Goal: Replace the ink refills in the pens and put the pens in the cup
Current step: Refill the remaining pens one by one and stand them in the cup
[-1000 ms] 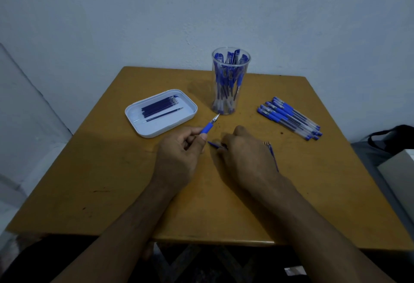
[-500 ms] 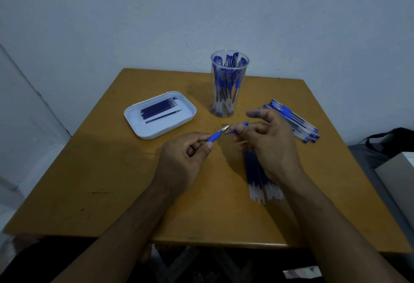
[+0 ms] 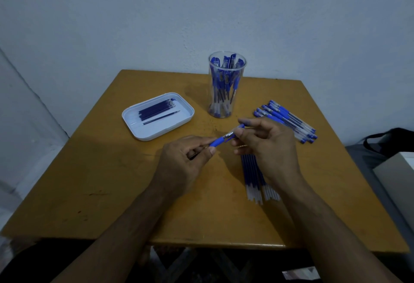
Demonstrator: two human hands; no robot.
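On the table [image 3: 112,188], the cup [image 3: 226,85] already holds pens; more pens [image 3: 289,121] lie right of it, and refills [image 3: 156,110] sit in the tray [image 3: 143,135]. Our left hand [image 3: 186,161] grips a pen [image 3: 218,141]; our right hand [image 3: 266,146] pinches its cap [image 3: 240,126]. We judge capping is under way, so next comes aligning cap with tip. No writing is legible.

- A plain, pale blue-grey plastered wall [image 3: 156,14] fills the upper half of the view.
- A square wooden table with a worn, ochre-yellow top [image 3: 112,182] stands against it, crossed legs visible beneath the front edge.
- A black bag strap [image 3: 389,137] and a grey box [image 3: 396,170] sit at the right.
- The light is dim and cool.
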